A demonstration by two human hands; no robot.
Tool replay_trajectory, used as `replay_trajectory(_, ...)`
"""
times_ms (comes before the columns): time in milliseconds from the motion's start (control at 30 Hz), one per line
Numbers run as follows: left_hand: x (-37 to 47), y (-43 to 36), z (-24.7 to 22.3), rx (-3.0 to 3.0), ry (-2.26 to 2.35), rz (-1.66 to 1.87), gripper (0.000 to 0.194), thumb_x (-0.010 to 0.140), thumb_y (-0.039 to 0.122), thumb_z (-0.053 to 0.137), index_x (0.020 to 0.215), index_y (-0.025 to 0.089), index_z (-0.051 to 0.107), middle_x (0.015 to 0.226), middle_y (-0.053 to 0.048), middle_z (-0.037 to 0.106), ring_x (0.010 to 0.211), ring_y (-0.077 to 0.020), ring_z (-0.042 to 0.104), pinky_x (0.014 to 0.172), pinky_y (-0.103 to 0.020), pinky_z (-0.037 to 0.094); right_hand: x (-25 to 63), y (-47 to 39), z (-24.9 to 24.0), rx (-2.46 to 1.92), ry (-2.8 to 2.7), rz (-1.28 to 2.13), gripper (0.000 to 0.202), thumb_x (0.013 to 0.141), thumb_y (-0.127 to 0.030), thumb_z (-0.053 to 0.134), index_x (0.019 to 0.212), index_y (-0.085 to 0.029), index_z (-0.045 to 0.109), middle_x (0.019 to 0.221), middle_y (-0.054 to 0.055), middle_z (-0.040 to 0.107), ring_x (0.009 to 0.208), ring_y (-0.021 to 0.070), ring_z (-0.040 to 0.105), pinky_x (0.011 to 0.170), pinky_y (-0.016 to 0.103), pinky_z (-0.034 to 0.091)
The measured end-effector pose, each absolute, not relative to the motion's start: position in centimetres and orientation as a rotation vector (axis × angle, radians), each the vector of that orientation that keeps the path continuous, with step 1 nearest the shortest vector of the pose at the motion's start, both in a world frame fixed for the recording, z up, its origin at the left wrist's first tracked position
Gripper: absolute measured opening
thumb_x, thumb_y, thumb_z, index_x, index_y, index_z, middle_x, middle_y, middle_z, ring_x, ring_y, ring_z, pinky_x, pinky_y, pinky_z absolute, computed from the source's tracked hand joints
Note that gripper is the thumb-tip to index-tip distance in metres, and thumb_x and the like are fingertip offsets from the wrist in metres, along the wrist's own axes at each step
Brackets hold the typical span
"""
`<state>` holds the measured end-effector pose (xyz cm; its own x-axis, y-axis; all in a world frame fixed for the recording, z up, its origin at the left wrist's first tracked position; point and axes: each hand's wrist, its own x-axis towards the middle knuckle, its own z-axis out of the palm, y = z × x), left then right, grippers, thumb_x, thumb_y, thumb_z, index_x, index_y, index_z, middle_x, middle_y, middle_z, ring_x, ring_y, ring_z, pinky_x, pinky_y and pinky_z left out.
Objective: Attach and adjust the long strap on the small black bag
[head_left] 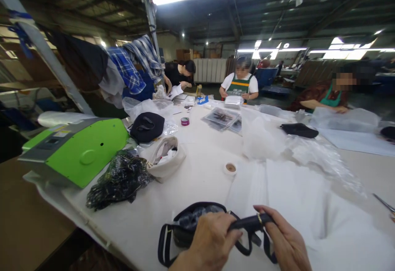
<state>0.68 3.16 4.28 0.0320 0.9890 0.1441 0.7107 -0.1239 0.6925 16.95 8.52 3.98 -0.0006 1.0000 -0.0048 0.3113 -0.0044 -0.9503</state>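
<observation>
A black bag lies open at the table's near edge, with grey crumpled filling inside and a strap loop on its left. My left hand is in front of the bag, its fingers closed on the black strap. At the strap's other end my right hand pinches it beside a small gold-coloured ring. The strap is stretched between both hands, and loops of it hang below. Part of the bag is hidden behind my left hand.
White sheets spread to the right, near a tape roll. Leftward are a cream pouch, black plastic, a dark bag and a green machine. Several people work across the table; scissors lie far right.
</observation>
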Motion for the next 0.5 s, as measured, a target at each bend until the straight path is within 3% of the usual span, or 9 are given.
replay_trajectory(100, -1.5, 2.8, 4.5, 1.755, 1.748, 0.797, 0.009, 0.075, 0.018, 0.061, 0.082, 0.022, 0.067, 0.078, 0.000, 0.070, 0.074, -0.0183, 0.063, 0.069, -0.028, 0.042, 17.8, 10.0, 4.3, -1.523, -1.170, 1.139, 0.039, 0.056, -0.041, 0.058, 0.083, -0.014, 0.067, 0.066, 0.002, 0.063, 0.064, 0.0142, 0.056, 0.052, 0.018, 0.047)
replay_trajectory(267, -5.8, 2.0, 2.7, 1.805, 1.757, 0.719, 0.011, 0.078, 0.021, 0.058, 0.085, 0.020, 0.066, 0.082, -0.004, 0.070, 0.081, -0.0209, 0.061, 0.078, -0.033, 0.041, 18.6, 11.9, 3.9, -1.407, -0.793, 1.319, 0.039, 0.051, -0.033, 0.063, 0.084, -0.013, 0.062, 0.042, -0.009, 0.039, 0.039, 0.0040, 0.033, 0.035, 0.012, 0.027)
replay_trajectory(400, -7.7, 1.6, 1.7, 1.768, 1.832, 0.694, 0.015, 0.079, 0.021, 0.052, 0.088, 0.017, 0.065, 0.085, -0.007, 0.068, 0.084, -0.0235, 0.059, 0.080, -0.039, 0.043, 17.7, 11.1, 5.0, -1.496, -1.147, 1.068, 0.037, 0.057, -0.038, 0.061, 0.086, -0.015, 0.063, 0.060, 0.000, 0.059, 0.056, 0.0127, 0.053, 0.047, 0.019, 0.044)
replay_trajectory(500, -7.0, 2.2, 2.0, 1.709, 1.764, 0.734, 0.034, 0.074, 0.021, 0.058, 0.107, 0.015, 0.059, 0.103, -0.011, 0.065, 0.097, -0.0271, 0.056, 0.089, -0.043, 0.042, 16.3, 9.8, 5.8, -1.522, -1.414, 0.820, 0.035, 0.064, -0.044, 0.059, 0.087, -0.018, 0.063, 0.059, -0.002, 0.058, 0.054, 0.0130, 0.054, 0.049, 0.019, 0.046)
